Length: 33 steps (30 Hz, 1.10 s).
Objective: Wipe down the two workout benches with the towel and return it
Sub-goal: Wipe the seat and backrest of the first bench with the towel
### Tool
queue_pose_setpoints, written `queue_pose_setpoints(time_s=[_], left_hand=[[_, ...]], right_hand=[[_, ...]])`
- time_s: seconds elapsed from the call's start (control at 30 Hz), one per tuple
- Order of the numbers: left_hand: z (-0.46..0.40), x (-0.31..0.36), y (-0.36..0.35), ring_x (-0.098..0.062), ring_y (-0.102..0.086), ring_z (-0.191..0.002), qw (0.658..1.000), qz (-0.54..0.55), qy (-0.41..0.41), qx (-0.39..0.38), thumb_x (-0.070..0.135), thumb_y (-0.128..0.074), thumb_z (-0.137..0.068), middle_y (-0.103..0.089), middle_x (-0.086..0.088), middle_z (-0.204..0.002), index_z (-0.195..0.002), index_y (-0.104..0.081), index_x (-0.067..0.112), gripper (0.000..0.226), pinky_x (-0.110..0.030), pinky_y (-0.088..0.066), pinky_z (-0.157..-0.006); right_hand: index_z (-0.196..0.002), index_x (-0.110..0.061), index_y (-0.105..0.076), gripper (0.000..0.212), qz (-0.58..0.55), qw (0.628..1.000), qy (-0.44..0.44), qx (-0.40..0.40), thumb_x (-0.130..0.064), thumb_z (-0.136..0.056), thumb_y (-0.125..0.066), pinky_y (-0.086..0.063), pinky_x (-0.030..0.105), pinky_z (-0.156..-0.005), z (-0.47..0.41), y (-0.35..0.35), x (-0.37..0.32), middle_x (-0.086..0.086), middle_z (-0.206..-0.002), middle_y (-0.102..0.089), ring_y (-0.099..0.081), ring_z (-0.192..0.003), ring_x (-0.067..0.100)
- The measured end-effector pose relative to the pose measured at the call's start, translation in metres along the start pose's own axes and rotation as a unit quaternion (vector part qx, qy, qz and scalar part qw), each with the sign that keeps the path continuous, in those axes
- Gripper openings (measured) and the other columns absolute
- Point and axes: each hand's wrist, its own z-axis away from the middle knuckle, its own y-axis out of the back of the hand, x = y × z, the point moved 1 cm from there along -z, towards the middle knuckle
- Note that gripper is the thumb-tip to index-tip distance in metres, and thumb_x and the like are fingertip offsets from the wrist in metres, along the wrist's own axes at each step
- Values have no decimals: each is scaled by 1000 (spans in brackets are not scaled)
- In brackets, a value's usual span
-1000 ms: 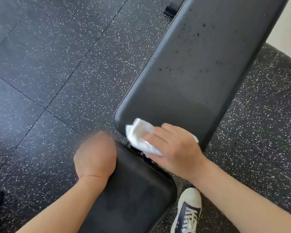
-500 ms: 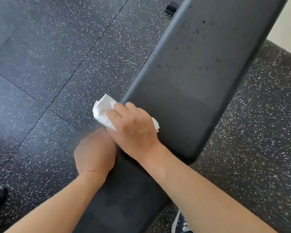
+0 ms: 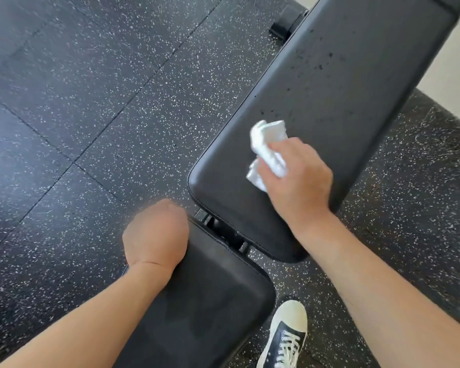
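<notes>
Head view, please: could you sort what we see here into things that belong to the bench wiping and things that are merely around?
Part of the job:
- towel, held in the right hand
- long back pad, dark specks farther up
- seat pad, with the left hand resting at its edge

Just around:
- speckled floor
- sneaker
- bench foot

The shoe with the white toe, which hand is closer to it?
Left. The left hand rests on the seat pad, up-left of the shoe. The right hand is farther up, gripping the towel.
</notes>
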Motion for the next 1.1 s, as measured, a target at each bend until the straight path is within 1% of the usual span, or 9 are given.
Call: queue_pose_setpoints(time_s=[0.17,0.33,0.4,0.5,0.6,0.77,0.9,0.97,1.1], left_hand=[[0,0,0,-13,-36,-52,1000,10,-4,17,39,-31,-86,-46,4,-55,-62,-48,17,36,-36,-24,-54],[1,-1,1,-25,-41,-54,1000,0,-15,13,34,-34,-89,-46,5,-58,-66,-49,17,32,-38,-29,-57],[1,0,0,-34,-47,-61,999,-7,-29,11,36,-33,-88,-50,3,-61,-73,-55,17,32,-38,-34,-59],[2,0,0,-33,-49,-66,999,-15,-40,10,37,-33,-89,-49,7,-61,-79,-58,21,31,-37,-35,-62],[3,1,2,-27,-50,-70,999,13,-43,6,37,-33,-90,-49,12,-67,-85,-58,28,27,-36,-36,-66],[2,2,4,-22,-51,-79,997,57,-44,-17,32,-39,-96,-57,13,-83,-100,-59,34,20,-36,-36,-71],[-4,3,10,-18,-60,-90,987,146,3,-69,27,-47,-94,-66,15,-91,-103,-68,33,23,-35,-41,-76],[-11,14,12,-16,-58,-94,981,173,-16,-82,26,-49,-95,-63,18,-92,-106,-67,29,21,-32,-39,-80],[-34,47,13,-16,-54,-85,977,190,-25,-92,30,-44,-100,-57,17,-86,-102,-58,24,16,-32,-35,-75]], right_hand=[[-79,-12,-66,23,-68,988,137,-29,-19,-68,-85,-45,39,-48,30,-35,-92,6,-77,-62,-56,-66,30],[-100,-16,-72,24,-21,951,298,-84,-28,-80,-78,-49,42,-60,48,-10,-36,0,-87,-56,-54,-73,27],[-112,-29,-67,31,23,974,223,-46,-35,-82,-71,-52,40,-60,36,12,15,-4,-83,-49,-56,-73,27],[-105,-24,-61,30,26,999,-10,-37,-48,-89,-53,-51,43,-68,10,35,73,-1,-89,-60,-60,-86,33],[-93,-18,-59,31,37,997,-75,4,-48,-89,-50,-44,39,-63,15,30,53,1,-89,-60,-58,-83,33],[-100,-22,-58,36,-9,988,143,-58,-31,-70,-77,-45,34,-47,69,-2,-55,2,-80,-61,-57,-66,29],[-91,-14,-72,26,-5,946,290,-142,-30,-76,-84,-47,37,-52,66,4,-42,2,-82,-62,-57,-70,26],[-101,-14,-73,27,4,963,243,-114,-30,-81,-78,-50,39,-56,47,15,-11,3,-83,-62,-60,-75,28],[-106,-17,-68,29,4,999,-30,-26,-42,-93,-63,-51,45,-74,2,41,69,3,-98,-65,-62,-92,33]])
